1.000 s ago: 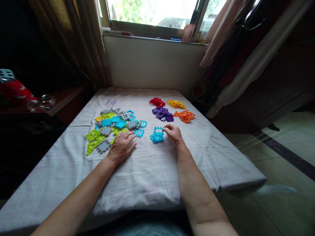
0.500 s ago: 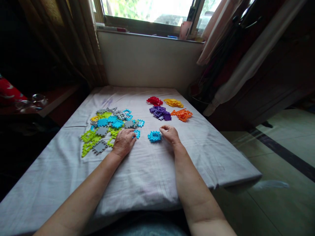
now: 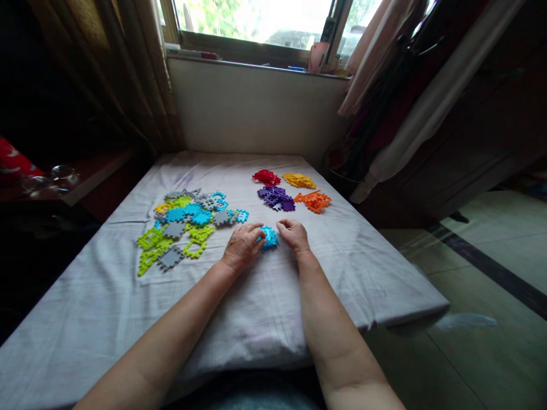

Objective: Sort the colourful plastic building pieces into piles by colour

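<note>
1. Handling these blue pieces [image 3: 269, 237] should be pretty easy, imo: they look like light, fairly stiff plastic with notched edges, so I wouldn't fret about breaking one. They're bunched on the cloth-covered desk [image 3: 342, 267], right between the two hands.

2. Best place to grab is by the outer rim, thumb against fingertips. The notches should stop it slipping, though they could snag a neighbour (stacks of toothy stuff love doing that).

3. The left hand [image 3: 243, 245] has its fingers bent down at the left edge of the blue bunch, mostly closed up. Looks like contact, but I can't tell if it's really pinching a piece.

4. The right hand [image 3: 296, 234] is just beside the other edge, fingers curled in and thumb near the index finger, with nothing visible in its grip.

5. Container-wise, no box or tray around the pieces; the mixed pile [image 3: 175, 214] and the red pile [image 3: 266, 177], yellow pile [image 3: 299, 181], purple pile [image 3: 277, 198] and orange pile [image 3: 315, 201] all lie straight on the cloth. There's a pink cup [image 3: 318, 57] on the windowsill [image 3: 256, 65], contents impossible to make out.
</note>
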`<state>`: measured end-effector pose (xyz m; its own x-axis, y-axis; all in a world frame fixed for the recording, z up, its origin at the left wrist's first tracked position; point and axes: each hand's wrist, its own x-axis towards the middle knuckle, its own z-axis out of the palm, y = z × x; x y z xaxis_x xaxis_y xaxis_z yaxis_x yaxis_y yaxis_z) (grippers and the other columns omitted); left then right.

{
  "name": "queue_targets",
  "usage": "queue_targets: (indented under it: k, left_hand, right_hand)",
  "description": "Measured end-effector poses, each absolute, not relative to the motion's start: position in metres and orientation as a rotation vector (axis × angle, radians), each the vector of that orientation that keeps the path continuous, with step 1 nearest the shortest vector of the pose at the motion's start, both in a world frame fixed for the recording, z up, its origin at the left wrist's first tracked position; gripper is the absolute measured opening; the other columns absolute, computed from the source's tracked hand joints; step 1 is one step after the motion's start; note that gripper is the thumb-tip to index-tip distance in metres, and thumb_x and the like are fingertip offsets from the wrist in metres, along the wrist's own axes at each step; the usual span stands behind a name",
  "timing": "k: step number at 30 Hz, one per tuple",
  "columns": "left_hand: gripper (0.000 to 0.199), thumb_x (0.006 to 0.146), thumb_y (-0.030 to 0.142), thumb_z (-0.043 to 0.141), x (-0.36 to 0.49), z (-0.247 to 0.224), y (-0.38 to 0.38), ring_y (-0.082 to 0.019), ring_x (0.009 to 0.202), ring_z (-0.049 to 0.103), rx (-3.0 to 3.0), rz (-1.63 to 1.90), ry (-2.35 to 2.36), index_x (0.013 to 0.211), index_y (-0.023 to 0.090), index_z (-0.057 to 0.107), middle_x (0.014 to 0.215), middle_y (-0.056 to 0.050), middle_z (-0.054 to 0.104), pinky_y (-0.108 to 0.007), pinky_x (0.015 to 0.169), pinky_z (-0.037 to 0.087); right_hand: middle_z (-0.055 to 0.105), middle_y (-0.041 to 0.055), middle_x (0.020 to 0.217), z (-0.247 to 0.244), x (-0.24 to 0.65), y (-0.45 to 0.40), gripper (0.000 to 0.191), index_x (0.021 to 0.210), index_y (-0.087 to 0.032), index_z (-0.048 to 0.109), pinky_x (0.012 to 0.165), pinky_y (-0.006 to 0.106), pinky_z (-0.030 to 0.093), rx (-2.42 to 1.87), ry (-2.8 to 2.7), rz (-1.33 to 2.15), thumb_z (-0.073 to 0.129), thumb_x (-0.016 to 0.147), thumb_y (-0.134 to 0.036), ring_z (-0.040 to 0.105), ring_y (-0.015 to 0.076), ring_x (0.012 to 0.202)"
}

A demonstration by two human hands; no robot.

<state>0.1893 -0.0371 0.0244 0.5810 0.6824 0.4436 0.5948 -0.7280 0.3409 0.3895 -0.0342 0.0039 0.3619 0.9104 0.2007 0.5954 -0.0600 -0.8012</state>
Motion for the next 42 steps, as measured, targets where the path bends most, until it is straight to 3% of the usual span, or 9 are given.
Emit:
queue_targets:
  k: [5,8,10,15,23,30,35,39,42]
  left_hand:
    - [0.019,0.093,0.033,0.058,0.179,0.012,-0.033,-0.024,0.121,0.061,2.645,0.848,1.062,0.107,0.023,0.065,0.133,-0.010,0.065,-0.043,0.104,0.049]
    - [0.022,0.095,0.035,0.053,0.155,0.011,-0.026,-0.025,0.123,0.061,2.653,0.873,1.159,0.108,0.023,0.066,0.134,-0.010,0.064,-0.044,0.105,0.048]
    - [0.024,0.094,0.035,0.052,0.137,0.012,-0.019,-0.027,0.128,0.057,2.697,0.867,1.265,0.110,0.024,0.067,0.138,-0.011,0.062,-0.049,0.109,0.044]
    - [0.036,0.091,0.036,0.055,0.108,0.017,-0.002,-0.035,0.141,0.044,2.786,0.678,1.483,0.124,0.027,0.065,0.147,-0.012,0.056,-0.064,0.116,0.026]
    - [0.028,0.092,0.037,0.050,0.091,0.018,-0.007,-0.029,0.123,0.061,2.816,0.628,1.386,0.109,0.028,0.070,0.129,-0.009,0.069,-0.062,0.115,0.026]
    - [0.029,0.095,0.036,0.047,0.072,0.011,-0.036,-0.028,0.123,0.061,2.813,0.726,1.359,0.108,0.027,0.071,0.119,-0.007,0.074,-0.058,0.116,0.030]
    - [0.033,0.093,0.038,0.049,0.045,0.013,-0.042,-0.029,0.132,0.053,2.748,0.821,1.512,0.118,0.028,0.069,0.132,-0.008,0.067,-0.058,0.118,0.028]
    - [0.058,0.087,0.058,0.055,0.012,0.013,-0.042,-0.037,0.145,0.037,2.658,0.715,1.796,0.136,0.026,0.058,0.151,-0.013,0.050,-0.063,0.120,0.020]
    - [0.071,0.086,0.067,0.052,-0.003,0.011,-0.039,-0.039,0.146,0.034,2.585,0.553,1.900,0.142,0.022,0.053,0.154,-0.018,0.045,-0.065,0.119,0.019]
  right_hand:
    - [0.076,0.0057,0.107,0.016,0.383,-0.040,0.029,0.103,-0.023,0.075,0.093,0.036,0.052,-1.728,-1.494,0.482,0.063,0.084,-0.041,0.068,0.0217,0.101]
    - [0.064,0.0096,0.136,0.023,0.364,-0.049,0.053,0.128,-0.025,0.067,0.108,0.043,0.043,-1.632,-1.794,0.385,0.073,0.079,-0.044,0.056,0.0258,0.127]
    - [0.057,0.0101,0.145,0.025,0.349,-0.055,0.061,0.133,-0.029,0.064,0.111,0.047,0.040,-1.639,-1.971,0.335,0.078,0.076,-0.044,0.049,0.0279,0.135]
    - [0.062,0.0074,0.138,0.025,0.330,-0.059,0.039,0.125,-0.033,0.069,0.106,0.045,0.042,-1.764,-2.080,0.249,0.068,0.086,-0.030,0.054,0.0263,0.128]
    - [0.063,0.0111,0.134,0.016,0.352,-0.051,0.038,0.123,-0.031,0.071,0.100,0.048,0.043,-2.061,-1.709,0.087,0.061,0.086,-0.030,0.056,0.0310,0.120]
    - [0.057,0.0124,0.142,0.011,0.349,-0.051,0.038,0.120,-0.028,0.072,0.111,0.056,0.028,-1.935,-1.655,-0.078,0.063,0.084,-0.036,0.042,0.0346,0.135]
    - [0.063,0.0084,0.136,0.010,0.337,-0.053,0.032,0.115,-0.028,0.073,0.114,0.053,0.023,-1.751,-1.761,-0.085,0.057,0.087,-0.028,0.042,0.0311,0.136]
    - [0.064,0.0079,0.136,0.016,0.319,-0.056,0.034,0.118,-0.027,0.072,0.112,0.050,0.027,-1.703,-1.904,-0.062,0.055,0.089,-0.027,0.044,0.0297,0.134]
    - [0.060,0.0097,0.141,0.023,0.297,-0.052,0.039,0.127,-0.026,0.067,0.113,0.050,0.027,-1.663,-2.055,-0.026,0.055,0.090,-0.028,0.043,0.0305,0.137]
